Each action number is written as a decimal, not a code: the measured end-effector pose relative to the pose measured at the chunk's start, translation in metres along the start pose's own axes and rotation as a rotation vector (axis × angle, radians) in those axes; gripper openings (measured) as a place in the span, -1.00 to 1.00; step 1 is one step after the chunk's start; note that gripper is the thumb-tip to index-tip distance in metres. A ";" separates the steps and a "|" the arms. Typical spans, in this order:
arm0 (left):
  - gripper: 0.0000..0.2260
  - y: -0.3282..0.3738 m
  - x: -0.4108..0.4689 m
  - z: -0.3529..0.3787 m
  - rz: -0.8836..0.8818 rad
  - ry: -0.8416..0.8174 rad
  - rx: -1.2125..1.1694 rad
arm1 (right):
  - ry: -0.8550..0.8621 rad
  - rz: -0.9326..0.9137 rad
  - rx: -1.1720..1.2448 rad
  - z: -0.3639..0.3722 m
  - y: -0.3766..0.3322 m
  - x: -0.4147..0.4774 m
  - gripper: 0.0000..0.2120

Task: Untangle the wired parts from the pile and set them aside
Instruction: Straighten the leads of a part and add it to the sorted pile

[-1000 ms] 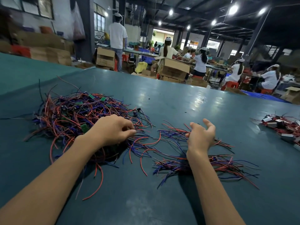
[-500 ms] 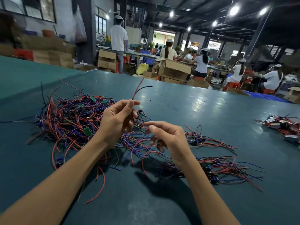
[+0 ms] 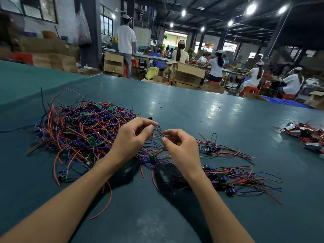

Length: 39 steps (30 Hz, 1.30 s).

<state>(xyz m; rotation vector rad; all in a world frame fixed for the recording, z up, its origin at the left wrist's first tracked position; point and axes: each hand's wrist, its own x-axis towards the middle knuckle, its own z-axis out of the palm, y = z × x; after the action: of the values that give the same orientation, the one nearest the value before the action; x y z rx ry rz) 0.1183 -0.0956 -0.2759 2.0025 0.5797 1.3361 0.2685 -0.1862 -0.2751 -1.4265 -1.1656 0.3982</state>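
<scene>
Here, left hand (image 3: 130, 137) and right hand (image 3: 180, 148) both pinch thin wires (image 3: 160, 131) raised beside the pile (image 3: 78, 130) on the worktop (image 3: 201, 111)

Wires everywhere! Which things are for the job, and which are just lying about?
Job: tangled pile; wired part pinched by left hand and right hand; sorted bundles set aside.
Lying about: boxy parts heap far right; cardboard boxes.

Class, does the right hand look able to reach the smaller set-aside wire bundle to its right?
Likely yes: the right hand pinches thin wires; the smaller wire bundle lies close, unobstructed.
</scene>
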 end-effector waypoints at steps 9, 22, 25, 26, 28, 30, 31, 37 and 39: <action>-0.77 -0.012 0.001 -0.016 0.167 -0.646 0.581 | -0.351 -0.165 -0.636 -0.011 0.012 0.001 -0.66; -0.80 0.016 -0.004 -0.006 0.449 -0.081 0.653 | 0.212 -0.245 -0.120 -0.004 -0.007 -0.008 -0.82; -0.80 0.019 -0.007 -0.003 0.445 -0.098 0.561 | 0.129 -0.107 0.008 -0.002 -0.008 -0.005 -0.87; -0.80 0.019 -0.008 -0.001 0.438 -0.095 0.549 | 0.103 -0.094 0.044 -0.002 -0.008 -0.005 -0.92; -0.75 0.016 -0.010 0.003 0.393 -0.091 0.508 | 0.062 -0.061 0.136 -0.002 -0.008 -0.004 -0.94; -0.68 0.014 -0.010 0.006 0.321 -0.088 0.431 | 0.050 -0.021 0.205 -0.004 -0.009 -0.003 -0.91; -0.66 0.012 -0.010 0.007 0.302 -0.082 0.401 | 0.048 -0.008 0.225 -0.005 -0.009 -0.002 -0.88; -0.82 0.013 -0.009 0.008 0.293 -0.072 0.333 | 0.032 0.146 0.331 -0.004 -0.010 0.001 -0.77; -0.85 0.012 -0.006 0.005 0.287 -0.038 0.299 | 0.076 0.230 0.420 -0.005 -0.013 0.003 -0.79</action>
<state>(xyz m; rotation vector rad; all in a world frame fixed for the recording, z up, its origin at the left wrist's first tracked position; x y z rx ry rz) 0.1209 -0.1095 -0.2720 2.4222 0.5127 1.4416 0.2688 -0.1895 -0.2616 -1.1936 -0.7990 0.6999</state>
